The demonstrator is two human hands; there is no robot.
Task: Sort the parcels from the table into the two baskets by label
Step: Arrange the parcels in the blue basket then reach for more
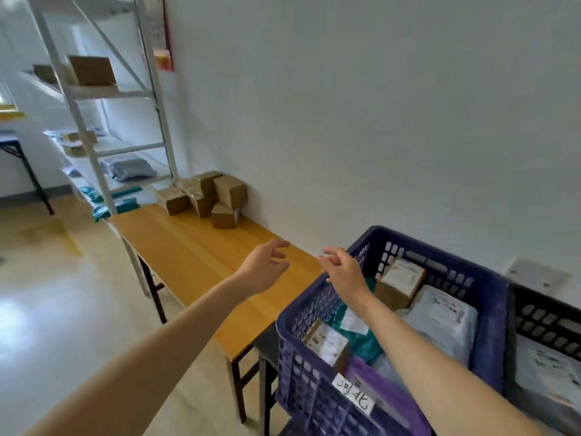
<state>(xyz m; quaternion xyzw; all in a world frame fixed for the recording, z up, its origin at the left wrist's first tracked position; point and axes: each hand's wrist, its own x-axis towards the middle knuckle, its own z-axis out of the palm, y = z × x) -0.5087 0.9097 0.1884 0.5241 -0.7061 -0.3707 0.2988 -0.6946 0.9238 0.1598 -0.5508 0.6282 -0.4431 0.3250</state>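
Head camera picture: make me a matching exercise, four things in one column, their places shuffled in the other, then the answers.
Things
1. pile of brown boxes
2. purple parcel
3. black basket
4. grey bag

Places
A. on a shelf of the metal rack
B. at the far end of the table
C. inside the blue basket
D. just right of the blue basket

Pairs: 1-B, 2-C, 3-D, 4-A
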